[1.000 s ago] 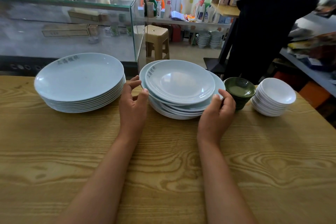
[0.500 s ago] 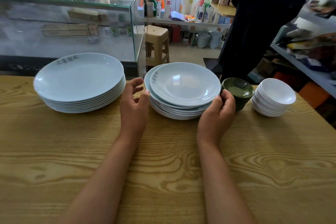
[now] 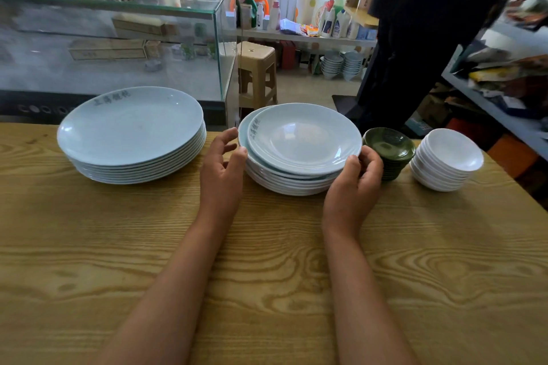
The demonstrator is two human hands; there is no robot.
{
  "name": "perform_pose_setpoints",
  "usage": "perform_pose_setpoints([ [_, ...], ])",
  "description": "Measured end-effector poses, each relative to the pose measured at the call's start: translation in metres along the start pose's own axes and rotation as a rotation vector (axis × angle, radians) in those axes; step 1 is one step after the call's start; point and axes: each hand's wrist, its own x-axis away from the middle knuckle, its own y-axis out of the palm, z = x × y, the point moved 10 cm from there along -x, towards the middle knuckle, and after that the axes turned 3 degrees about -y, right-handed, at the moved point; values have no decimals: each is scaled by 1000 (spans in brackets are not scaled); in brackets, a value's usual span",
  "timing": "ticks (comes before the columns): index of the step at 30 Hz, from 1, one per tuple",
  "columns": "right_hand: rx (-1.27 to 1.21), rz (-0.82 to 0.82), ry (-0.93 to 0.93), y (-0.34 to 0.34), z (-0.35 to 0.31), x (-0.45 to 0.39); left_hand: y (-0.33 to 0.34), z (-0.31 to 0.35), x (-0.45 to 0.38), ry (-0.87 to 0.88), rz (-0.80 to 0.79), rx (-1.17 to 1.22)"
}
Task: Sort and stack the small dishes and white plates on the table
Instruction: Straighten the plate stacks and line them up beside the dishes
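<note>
**On wooden table: four dish stacks, both hands at middle plate stack**

Head view only.

- Across the far side of the wooden table (image 3: 267,275), left to right: large stack of white plates (image 3: 132,133), middle stack of white plates (image 3: 299,151), stack of small green dishes (image 3: 389,151), stack of small white dishes (image 3: 447,160).
- Middle stack uneven: top plate (image 3: 305,139) shifted right of the plate below, lower rims showing on the left.
- Left hand (image 3: 221,170) at left edge of middle stack, thumb tip touching the rims, fingers loosely curled, partly open, not wrapped around anything.
- Right hand (image 3: 353,184) at right edge, thumb pressing on the top plate's rim, fingers curled behind the edge, just beside the green dishes. Contact with the green stack: cannot tell.
- Green and small white stacks close together, apart from each other.
- Behind table: glass display case (image 3: 118,47), plastic stool (image 3: 256,71), shelf of bottles (image 3: 296,24), person in dark clothing (image 3: 430,32) at upper right.
</note>
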Motion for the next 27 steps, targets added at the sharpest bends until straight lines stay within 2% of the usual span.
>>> perform_pose_setpoints([
  [14, 33, 12, 17, -2, 3, 0, 1, -3, -1, -19, -4, -21],
  [19, 26, -7, 83, 1, 8, -1, 6, -10, -3, -42, -42, -8],
  [27, 24, -24, 126, 2, 10, 0, 6, -4, -4, 29, -32, -125],
])
